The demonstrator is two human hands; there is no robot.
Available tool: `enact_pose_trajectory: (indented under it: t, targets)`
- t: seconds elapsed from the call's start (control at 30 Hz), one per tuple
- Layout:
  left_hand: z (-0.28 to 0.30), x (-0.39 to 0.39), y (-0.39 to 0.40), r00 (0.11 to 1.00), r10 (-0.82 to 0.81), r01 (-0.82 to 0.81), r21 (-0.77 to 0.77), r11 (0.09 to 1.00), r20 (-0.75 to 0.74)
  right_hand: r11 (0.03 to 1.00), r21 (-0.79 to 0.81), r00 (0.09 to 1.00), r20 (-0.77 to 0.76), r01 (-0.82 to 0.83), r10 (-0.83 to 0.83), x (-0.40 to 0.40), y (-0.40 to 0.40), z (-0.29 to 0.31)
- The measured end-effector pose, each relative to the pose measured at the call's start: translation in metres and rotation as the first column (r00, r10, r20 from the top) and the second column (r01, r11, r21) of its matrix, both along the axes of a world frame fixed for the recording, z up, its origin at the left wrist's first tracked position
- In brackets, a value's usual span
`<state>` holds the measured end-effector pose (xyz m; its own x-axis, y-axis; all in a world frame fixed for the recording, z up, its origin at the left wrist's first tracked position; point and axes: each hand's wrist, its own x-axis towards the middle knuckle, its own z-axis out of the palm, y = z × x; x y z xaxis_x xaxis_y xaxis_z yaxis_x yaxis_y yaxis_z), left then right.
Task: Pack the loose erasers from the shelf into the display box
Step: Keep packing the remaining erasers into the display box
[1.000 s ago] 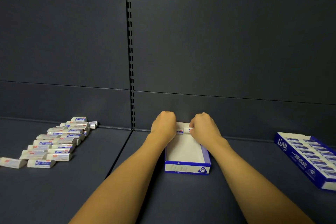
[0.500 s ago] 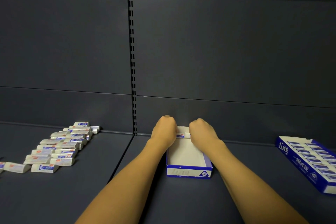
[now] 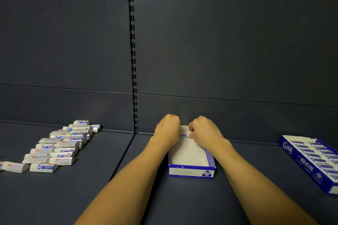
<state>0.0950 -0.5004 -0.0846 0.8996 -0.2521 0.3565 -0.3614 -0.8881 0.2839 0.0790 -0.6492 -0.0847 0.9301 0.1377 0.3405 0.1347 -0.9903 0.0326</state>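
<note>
A small blue and white display box stands open on the dark shelf in front of me, its white inside mostly bare. Both hands reach into its far end. My left hand and my right hand have their fingers curled around a white eraser with a blue and red label, held between them against the box's back wall. Several loose wrapped erasers lie in rows on the shelf at the left.
A second blue display box, full of erasers, lies at the right edge of the shelf. The dark back panel rises just behind the hands, with a slotted upright left of the box.
My hands stay at the box's far end with the eraser between them. The view has shifted slightly, so everything sits a little lower in the frame.
</note>
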Motion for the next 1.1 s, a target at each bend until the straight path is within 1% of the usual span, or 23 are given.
enact_pose_trajectory:
  t: [0.27,0.37,0.43,0.5,0.57,0.67,0.73,0.8,0.87,1.1]
  targets:
    - [-0.002,0.001,0.001,1.0,0.006,-0.006,0.02,1.0,0.002,0.997,0.04,0.997,-0.036,0.062,-0.061,0.003,0.005,0.0]
    - [-0.002,0.003,0.0,1.0,-0.005,0.005,0.018,1.0,0.002,0.995,0.071,0.995,-0.072,0.068,-0.063,0.005,0.004,0.001]
    - [-0.001,0.001,-0.001,1.0,-0.014,0.014,0.022,1.0,0.001,0.997,0.054,0.995,-0.081,0.06,-0.056,0.005,0.005,0.002]
    - [-0.001,0.0,0.0,1.0,-0.016,0.016,-0.005,1.0,-0.02,0.999,0.025,0.994,-0.101,0.045,-0.042,0.002,0.007,0.004]
    - [0.001,0.002,0.004,0.998,-0.013,0.011,-0.044,0.999,-0.055,0.999,0.03,0.991,-0.132,0.025,-0.021,-0.001,0.005,0.009]
    - [0.006,0.005,0.009,0.994,-0.05,0.04,-0.102,0.994,-0.096,0.996,0.091,0.987,-0.161,-0.002,0.017,-0.008,-0.007,0.02]
    - [0.011,0.004,0.014,0.993,-0.065,0.053,-0.121,0.991,-0.097,0.989,0.147,0.989,-0.146,-0.013,0.035,-0.013,-0.018,0.029]
    - [0.018,0.004,0.022,0.995,-0.055,0.046,-0.104,0.993,-0.085,0.978,0.208,0.993,-0.112,-0.019,0.043,-0.018,-0.028,0.039]
    - [0.026,0.003,0.033,0.996,-0.035,0.03,-0.067,0.997,-0.077,0.973,0.231,0.995,-0.087,-0.023,0.044,-0.022,-0.036,0.05]
    - [0.053,-0.025,0.076,0.995,0.094,-0.089,0.089,0.992,-0.046,0.98,0.184,0.991,-0.092,-0.074,0.092,-0.043,-0.034,0.075]
